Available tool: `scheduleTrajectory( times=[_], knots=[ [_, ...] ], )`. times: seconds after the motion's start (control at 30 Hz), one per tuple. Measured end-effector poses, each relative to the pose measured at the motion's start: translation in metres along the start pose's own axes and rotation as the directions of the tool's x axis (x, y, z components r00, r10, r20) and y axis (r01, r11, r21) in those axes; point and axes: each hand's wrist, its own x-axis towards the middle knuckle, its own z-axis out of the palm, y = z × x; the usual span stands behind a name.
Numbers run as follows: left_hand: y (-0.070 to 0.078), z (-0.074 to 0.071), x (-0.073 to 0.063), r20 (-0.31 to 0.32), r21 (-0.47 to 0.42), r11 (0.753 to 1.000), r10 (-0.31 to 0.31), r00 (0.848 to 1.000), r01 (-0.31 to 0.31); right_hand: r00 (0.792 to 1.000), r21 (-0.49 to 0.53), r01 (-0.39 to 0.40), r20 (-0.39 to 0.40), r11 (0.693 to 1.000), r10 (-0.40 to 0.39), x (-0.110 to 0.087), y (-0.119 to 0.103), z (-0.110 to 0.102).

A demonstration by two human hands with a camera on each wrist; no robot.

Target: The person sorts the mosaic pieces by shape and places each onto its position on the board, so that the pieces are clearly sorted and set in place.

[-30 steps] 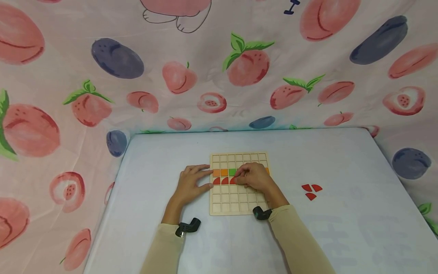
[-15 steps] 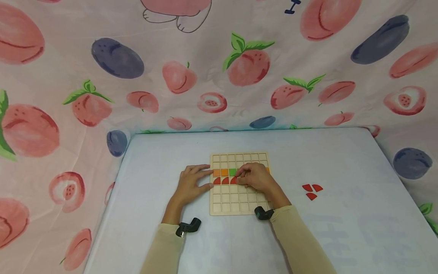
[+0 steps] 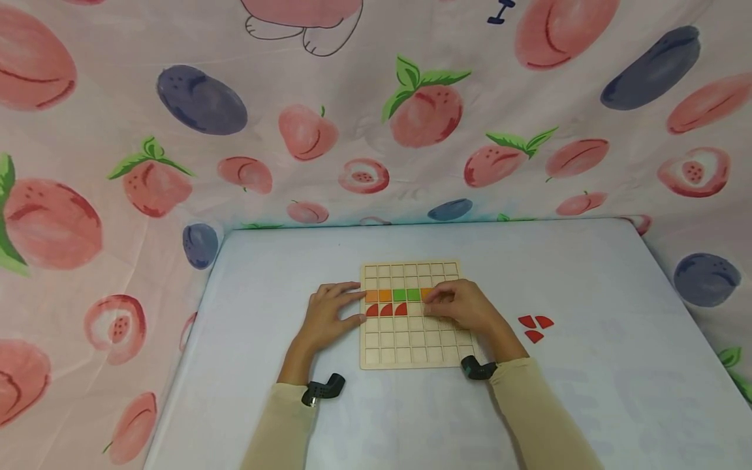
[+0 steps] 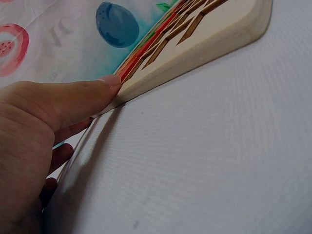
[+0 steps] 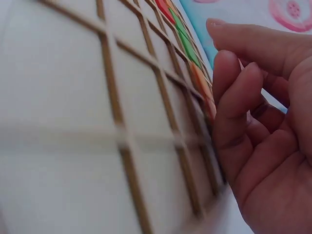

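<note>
A wooden grid board (image 3: 405,363) lies on the table. One of its rows holds orange tiles (image 3: 385,296) and green tiles (image 3: 414,294). In the row below, three red quarter-circle pieces (image 3: 386,310) sit side by side from the left edge. My left hand (image 3: 325,317) rests at the board's left edge, fingers spread; in the left wrist view its thumb (image 4: 102,87) touches the corner of the rim. Over the board's right half is my right hand (image 3: 461,305), fingers loosely bent. The right wrist view shows nothing between its thumb and fingers (image 5: 239,97).
Three loose red quarter-circle pieces (image 3: 534,336) lie on the white table (image 3: 587,274), to the right of the board. A fruit-print cloth (image 3: 352,78) hangs behind the table and at its sides. Each wrist wears a black camera (image 3: 478,368).
My right hand has moved right, off the third red piece, uncovering it and the second green tile. The left hand has kept its place at the board's edge.
</note>
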Motion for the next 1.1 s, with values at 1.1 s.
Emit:
scheduleTrajectory(
  times=[1.1],
  knots=[
    [0.000, 0.000, 0.000, -0.009, 0.001, 1.000, 0.007, 1.000, -0.007, 0.981, -0.385, -0.178, -0.004, 0.905, 0.192, -0.090, 0.084, -0.149]
  ],
)
